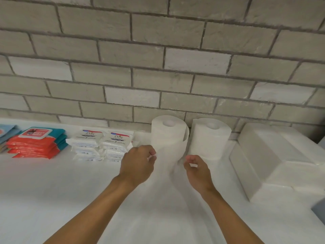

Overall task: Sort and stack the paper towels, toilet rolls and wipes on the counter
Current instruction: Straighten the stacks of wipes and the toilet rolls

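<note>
Two white paper towel rolls stand upright against the brick wall: one (168,132) with a loose sheet hanging down its front, the other (209,138) just right of it. My left hand (139,164) pinches the loose sheet's left edge in front of the first roll. My right hand (197,168) has its fingers curled at the sheet's right edge; whether it grips the paper is unclear. White Dove wipe packs (103,143) sit stacked to the left, and red and teal wipe packs (35,143) lie further left.
Stacks of white folded paper towels (274,161) fill the right side of the white counter (52,191). A grey brick wall (158,59) backs the counter. A grey object (319,208) pokes in at the right edge.
</note>
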`<state>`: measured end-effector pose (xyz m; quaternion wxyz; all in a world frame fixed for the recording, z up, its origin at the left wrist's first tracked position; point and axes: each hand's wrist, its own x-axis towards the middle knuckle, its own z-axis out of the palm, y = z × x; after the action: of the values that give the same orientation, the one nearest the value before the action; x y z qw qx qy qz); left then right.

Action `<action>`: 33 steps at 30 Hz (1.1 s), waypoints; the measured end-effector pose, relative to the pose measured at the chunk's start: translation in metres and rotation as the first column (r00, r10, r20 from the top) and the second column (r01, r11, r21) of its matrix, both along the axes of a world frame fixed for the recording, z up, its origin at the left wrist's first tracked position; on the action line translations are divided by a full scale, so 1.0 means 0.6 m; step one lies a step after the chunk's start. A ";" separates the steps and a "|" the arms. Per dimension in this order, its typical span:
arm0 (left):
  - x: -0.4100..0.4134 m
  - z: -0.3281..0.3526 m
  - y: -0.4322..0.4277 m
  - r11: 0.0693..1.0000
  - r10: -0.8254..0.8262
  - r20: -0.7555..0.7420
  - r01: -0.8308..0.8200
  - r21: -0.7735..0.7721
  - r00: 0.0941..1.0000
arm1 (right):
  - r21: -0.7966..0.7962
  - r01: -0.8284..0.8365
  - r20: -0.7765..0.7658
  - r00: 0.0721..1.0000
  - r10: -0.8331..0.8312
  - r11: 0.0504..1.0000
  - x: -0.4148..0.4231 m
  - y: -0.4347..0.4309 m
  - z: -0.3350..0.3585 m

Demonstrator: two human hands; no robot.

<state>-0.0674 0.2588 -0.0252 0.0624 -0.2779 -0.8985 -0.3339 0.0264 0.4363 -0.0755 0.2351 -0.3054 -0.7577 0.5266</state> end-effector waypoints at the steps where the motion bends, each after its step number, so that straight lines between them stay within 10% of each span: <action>1: -0.003 0.009 -0.005 1.000 0.002 -0.042 -0.002 0.001 0.999 | -0.008 0.013 -0.006 1.000 -0.013 1.000 -0.002 0.000 0.002; 24: -0.171 0.046 0.048 0.992 0.055 -0.354 -0.091 -0.085 0.934 | -0.036 -0.276 -0.097 0.958 0.271 0.961 -0.089 0.025 0.077; 29: -0.179 0.025 0.083 0.965 0.047 0.013 -0.049 0.256 0.999 | -0.098 -0.267 -0.125 0.959 0.255 0.959 -0.101 0.027 0.071; 33: -0.160 0.012 0.099 0.795 -0.055 0.463 -0.242 0.557 0.885 | -0.071 -0.198 -0.127 0.974 0.188 0.978 -0.107 0.012 0.065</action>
<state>-0.1634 0.3184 -0.0177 -0.0484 -0.1112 -0.7479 -0.6526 -0.0380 0.4437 -0.0362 0.2150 -0.2077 -0.7457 0.5954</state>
